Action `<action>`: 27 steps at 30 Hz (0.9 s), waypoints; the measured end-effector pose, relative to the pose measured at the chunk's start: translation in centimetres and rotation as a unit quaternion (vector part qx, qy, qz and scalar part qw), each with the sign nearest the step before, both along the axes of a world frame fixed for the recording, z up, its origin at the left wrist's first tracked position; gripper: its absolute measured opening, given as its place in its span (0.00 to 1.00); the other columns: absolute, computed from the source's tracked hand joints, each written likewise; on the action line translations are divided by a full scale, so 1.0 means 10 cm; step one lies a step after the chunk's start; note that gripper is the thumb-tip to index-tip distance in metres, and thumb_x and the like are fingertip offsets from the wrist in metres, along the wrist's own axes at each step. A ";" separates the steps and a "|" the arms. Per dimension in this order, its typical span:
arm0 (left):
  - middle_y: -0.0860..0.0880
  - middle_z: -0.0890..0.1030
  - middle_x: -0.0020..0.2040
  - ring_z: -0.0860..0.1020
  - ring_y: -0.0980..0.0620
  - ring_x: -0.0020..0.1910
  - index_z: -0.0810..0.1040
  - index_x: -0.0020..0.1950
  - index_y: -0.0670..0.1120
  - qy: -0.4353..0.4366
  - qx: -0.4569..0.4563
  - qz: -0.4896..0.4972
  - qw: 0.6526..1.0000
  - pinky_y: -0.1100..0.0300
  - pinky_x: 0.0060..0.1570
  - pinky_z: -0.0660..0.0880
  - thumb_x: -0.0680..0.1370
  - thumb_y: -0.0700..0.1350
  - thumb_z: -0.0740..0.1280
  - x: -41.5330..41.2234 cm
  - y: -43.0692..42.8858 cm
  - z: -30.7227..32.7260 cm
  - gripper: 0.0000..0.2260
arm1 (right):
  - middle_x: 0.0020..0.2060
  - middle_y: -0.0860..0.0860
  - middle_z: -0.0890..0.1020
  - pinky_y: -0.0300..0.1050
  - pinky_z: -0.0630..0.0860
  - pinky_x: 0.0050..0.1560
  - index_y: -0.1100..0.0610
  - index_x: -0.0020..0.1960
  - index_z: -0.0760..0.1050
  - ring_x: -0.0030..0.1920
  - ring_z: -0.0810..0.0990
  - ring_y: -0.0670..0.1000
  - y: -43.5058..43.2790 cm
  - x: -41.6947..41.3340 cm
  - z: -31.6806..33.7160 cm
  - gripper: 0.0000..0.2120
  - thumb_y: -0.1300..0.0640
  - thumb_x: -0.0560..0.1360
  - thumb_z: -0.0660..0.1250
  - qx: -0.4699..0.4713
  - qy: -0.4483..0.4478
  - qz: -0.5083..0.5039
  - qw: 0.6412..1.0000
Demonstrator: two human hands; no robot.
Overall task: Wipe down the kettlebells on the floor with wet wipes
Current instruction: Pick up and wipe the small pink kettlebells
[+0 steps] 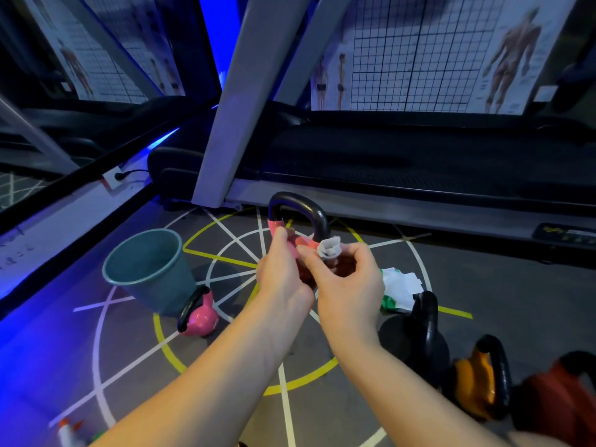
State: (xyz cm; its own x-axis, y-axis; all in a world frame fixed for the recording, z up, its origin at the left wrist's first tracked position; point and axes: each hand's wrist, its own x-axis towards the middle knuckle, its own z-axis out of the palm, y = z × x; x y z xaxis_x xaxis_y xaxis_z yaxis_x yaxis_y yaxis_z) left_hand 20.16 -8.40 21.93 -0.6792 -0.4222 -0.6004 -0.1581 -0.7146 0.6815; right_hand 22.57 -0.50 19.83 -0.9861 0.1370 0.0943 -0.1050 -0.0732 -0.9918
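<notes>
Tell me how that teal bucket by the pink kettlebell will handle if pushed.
Probably light: the bucket looks thin-walled and nothing shows inside. Its mouth is wider than its base, so a push near the rim may tip it. The pink kettlebell beside it might block sliding that way.

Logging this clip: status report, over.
Left hand grips raised pink kettlebell. Right hand pinches wet wipe at its handle base. Nothing in the way.
</notes>
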 end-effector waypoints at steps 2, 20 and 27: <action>0.42 0.87 0.45 0.87 0.43 0.41 0.80 0.61 0.41 0.002 0.008 -0.004 1.000 0.42 0.47 0.84 0.77 0.57 0.72 -0.01 0.00 0.03 0.22 | 0.38 0.47 0.85 0.40 0.79 0.41 0.52 0.43 0.80 0.40 0.83 0.46 0.03 -0.02 0.00 0.11 0.51 0.69 0.81 -0.011 0.008 0.007 1.000; 0.45 0.82 0.37 0.79 0.44 0.36 0.85 0.40 0.48 -0.076 -0.085 -0.286 0.951 0.46 0.49 0.81 0.73 0.53 0.72 0.18 -0.26 0.08 0.09 | 0.54 0.54 0.86 0.49 0.72 0.67 0.59 0.60 0.82 0.56 0.81 0.49 0.33 -0.24 0.08 0.13 0.57 0.84 0.61 -0.096 -0.095 0.322 0.937; 0.40 0.86 0.45 0.83 0.41 0.36 0.86 0.49 0.44 -0.099 -0.102 -0.258 0.956 0.45 0.38 0.83 0.73 0.55 0.76 0.15 -0.29 0.01 0.15 | 0.57 0.65 0.83 0.41 0.76 0.49 0.68 0.62 0.79 0.50 0.80 0.52 0.34 -0.30 0.13 0.16 0.64 0.82 0.57 -0.127 -0.147 0.310 0.931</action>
